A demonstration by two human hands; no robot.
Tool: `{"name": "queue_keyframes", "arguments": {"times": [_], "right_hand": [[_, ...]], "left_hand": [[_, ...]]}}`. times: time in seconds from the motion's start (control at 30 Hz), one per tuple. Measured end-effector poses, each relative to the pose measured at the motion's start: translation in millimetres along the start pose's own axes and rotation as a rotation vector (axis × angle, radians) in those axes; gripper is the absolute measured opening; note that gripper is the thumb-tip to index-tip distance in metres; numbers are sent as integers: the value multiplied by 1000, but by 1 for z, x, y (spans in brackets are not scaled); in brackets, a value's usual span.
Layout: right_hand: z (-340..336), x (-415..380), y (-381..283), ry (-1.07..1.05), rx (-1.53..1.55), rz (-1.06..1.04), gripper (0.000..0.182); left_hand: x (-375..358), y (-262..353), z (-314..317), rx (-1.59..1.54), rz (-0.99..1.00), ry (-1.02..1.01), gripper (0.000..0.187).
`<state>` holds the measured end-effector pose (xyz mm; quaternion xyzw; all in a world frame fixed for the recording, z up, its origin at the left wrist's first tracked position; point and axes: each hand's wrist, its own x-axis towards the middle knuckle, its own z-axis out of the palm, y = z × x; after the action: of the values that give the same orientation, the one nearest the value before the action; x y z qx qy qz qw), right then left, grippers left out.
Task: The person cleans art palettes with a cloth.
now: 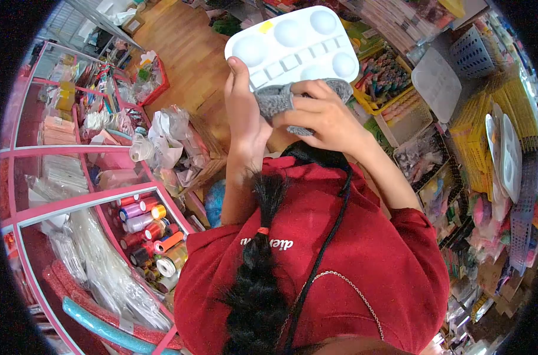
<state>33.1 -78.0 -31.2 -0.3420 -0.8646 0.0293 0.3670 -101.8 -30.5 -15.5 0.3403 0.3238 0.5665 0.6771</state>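
Head view, looking down over own chest. Both forearms raised in front of the body, elbows bent. Left hand [242, 112] upright, palm toward the body, thumb hooked over the near left edge of a white paint palette [292, 44]; its other fingers are hidden behind the palette, probably curled under it. The palette is held up, tilted, wells facing the camera, with a small yellow sticker [265, 26] near its far edge. Right hand [322, 115] closed with bent fingers around a grey cloth [280, 97], pressed against the palette's near edge. Below left, a pink shelf unit [73, 204] holds ribbon spools [147, 228].
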Motion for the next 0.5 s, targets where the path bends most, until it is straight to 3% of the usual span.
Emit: {"name": "queue_keyframes", "arguments": {"times": [0.2, 0.3, 0.5], "right_hand": [[-22, -12, 17, 50, -54, 59, 32], [-30, -1, 18, 131, 27, 131, 28], [-5, 2, 1, 76, 219, 89, 21]], "left_hand": [[6, 8, -9, -148, 46, -76, 53], [1, 6, -4, -135, 37, -50, 52], [-1, 7, -1, -71, 10, 1, 51]]}}
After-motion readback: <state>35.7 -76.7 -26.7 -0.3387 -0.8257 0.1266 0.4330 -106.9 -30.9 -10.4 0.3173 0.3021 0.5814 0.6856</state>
